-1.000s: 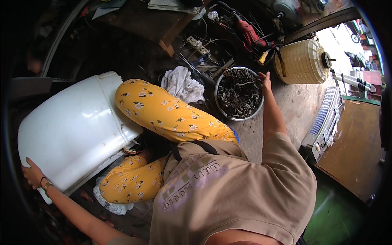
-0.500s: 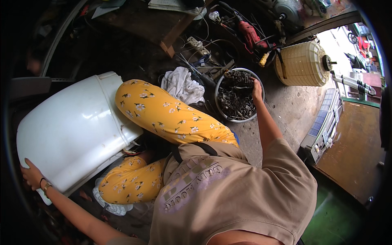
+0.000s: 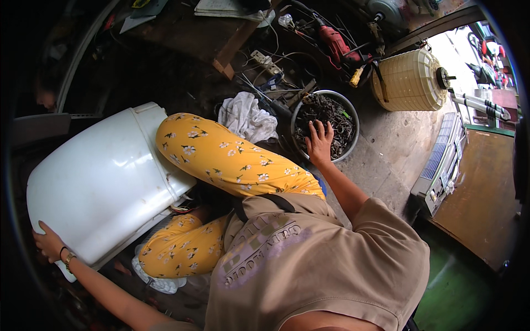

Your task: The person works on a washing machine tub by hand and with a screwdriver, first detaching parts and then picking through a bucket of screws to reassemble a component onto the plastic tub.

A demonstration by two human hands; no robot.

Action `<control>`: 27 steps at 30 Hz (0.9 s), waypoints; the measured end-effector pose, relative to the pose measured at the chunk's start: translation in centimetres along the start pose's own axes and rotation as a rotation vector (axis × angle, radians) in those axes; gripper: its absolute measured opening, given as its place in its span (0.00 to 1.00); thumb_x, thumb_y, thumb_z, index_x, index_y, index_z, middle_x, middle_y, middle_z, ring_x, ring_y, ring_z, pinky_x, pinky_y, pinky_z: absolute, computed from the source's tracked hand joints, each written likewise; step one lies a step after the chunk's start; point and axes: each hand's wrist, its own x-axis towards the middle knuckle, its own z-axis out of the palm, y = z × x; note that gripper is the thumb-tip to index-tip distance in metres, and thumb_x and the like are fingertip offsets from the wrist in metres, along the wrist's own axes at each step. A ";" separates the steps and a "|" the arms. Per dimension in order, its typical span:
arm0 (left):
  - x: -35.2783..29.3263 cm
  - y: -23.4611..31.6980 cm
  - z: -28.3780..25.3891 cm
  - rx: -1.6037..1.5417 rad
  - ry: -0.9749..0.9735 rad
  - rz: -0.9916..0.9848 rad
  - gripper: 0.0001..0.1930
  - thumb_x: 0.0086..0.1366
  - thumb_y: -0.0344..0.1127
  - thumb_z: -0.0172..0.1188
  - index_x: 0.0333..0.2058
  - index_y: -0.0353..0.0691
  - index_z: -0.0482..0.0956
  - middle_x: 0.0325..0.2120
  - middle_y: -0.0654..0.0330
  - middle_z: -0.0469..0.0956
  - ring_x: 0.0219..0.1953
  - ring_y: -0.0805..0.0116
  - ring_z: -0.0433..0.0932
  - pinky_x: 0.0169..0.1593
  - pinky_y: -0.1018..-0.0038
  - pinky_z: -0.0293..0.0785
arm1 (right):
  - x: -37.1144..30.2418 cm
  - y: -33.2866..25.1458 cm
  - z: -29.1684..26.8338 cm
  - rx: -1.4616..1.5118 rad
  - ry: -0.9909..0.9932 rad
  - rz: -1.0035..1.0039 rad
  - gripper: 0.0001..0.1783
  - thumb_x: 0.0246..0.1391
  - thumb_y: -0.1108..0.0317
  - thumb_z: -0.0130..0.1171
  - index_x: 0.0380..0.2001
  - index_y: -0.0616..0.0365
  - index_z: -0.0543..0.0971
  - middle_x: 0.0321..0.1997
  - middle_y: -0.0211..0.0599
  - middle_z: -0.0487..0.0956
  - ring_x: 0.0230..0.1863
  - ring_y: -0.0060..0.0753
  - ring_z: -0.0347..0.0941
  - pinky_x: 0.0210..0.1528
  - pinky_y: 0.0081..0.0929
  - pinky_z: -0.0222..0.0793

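Observation:
A large white plastic appliance housing [image 3: 99,182] lies on its side to the left, against my bent knees. My left hand [image 3: 48,243] grips its lower left edge, thumb on top and the other fingers partly hidden around the edge. Over a round metal bowl [image 3: 356,130] my right hand [image 3: 320,142] is open, fingers spread, at the near side of the bowl's contents. Small dark metal pieces, which look like screws and other hardware [image 3: 323,107], fill the bowl. Among them is a bright green bit [image 3: 346,114]. I see nothing held in the right hand.
A crumpled white cloth [image 3: 247,117] lies left of the bowl. Behind are a power strip [image 3: 266,62], cables and a red power drill [image 3: 334,43]. A cream ribbed drum [image 3: 411,81] stands at the right, near a grey vented unit [image 3: 439,165] and a brown board [image 3: 480,193].
My right hand has moved from the bowl's right rim left and nearer, its fingers now spread over the contents. The left hand stays on the housing. The view has shifted slightly.

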 end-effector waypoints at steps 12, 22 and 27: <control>-0.5 -0.8 0.1 -0.021 -0.020 -0.013 0.33 0.55 0.70 0.36 0.56 0.63 0.62 0.55 0.64 0.65 0.53 0.49 0.66 0.50 0.44 0.57 | 3.5 5.7 0.5 0.811 0.507 0.618 0.17 0.46 0.71 0.56 0.41 0.59 0.66 0.37 0.36 0.69 0.37 0.28 0.66 0.38 0.23 0.64; -0.7 -1.2 0.6 -0.008 -0.028 -0.030 0.33 0.56 0.70 0.35 0.56 0.63 0.61 0.55 0.65 0.65 0.53 0.50 0.66 0.50 0.45 0.57 | 8.0 10.0 1.8 0.713 0.103 0.423 0.21 0.44 0.60 0.62 0.41 0.60 0.76 0.32 0.36 0.75 0.36 0.30 0.70 0.39 0.26 0.65; -0.5 -1.4 0.8 0.009 -0.050 -0.034 0.33 0.56 0.70 0.35 0.56 0.64 0.61 0.55 0.65 0.64 0.53 0.49 0.66 0.50 0.45 0.58 | 6.6 11.2 1.0 1.126 0.009 0.776 0.15 0.47 0.66 0.58 0.40 0.55 0.77 0.31 0.26 0.75 0.30 0.19 0.67 0.29 0.16 0.61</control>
